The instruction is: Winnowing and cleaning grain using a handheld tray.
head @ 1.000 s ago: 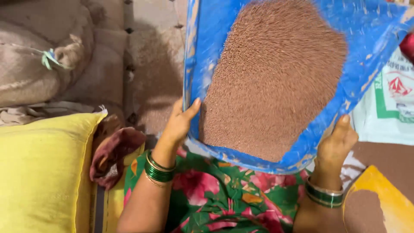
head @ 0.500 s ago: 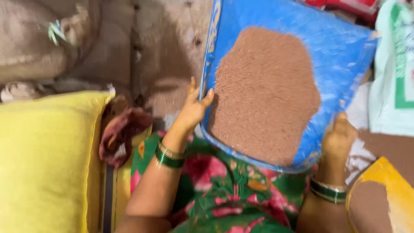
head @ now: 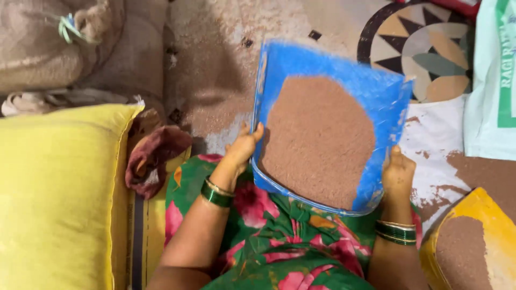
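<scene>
The left hand [head: 243, 147] and right hand [head: 398, 173] each clasp a side edge of the flat blue winnowing tray [head: 344, 91], seemingly thumbs on top, heaped with reddish-brown grain [head: 317, 139], over the lap. Yellow woven sack [head: 54, 193] lies left; yellow tub [head: 497, 225] of grain right.

A home or small grain store, worked at floor level: tied burlap sacks [head: 48, 48], a full yellow sack [head: 54, 198], a white printed bag [head: 492, 80], patterned floor tiles [head: 419, 48] and spilled reddish grain [head: 473, 172]
</scene>
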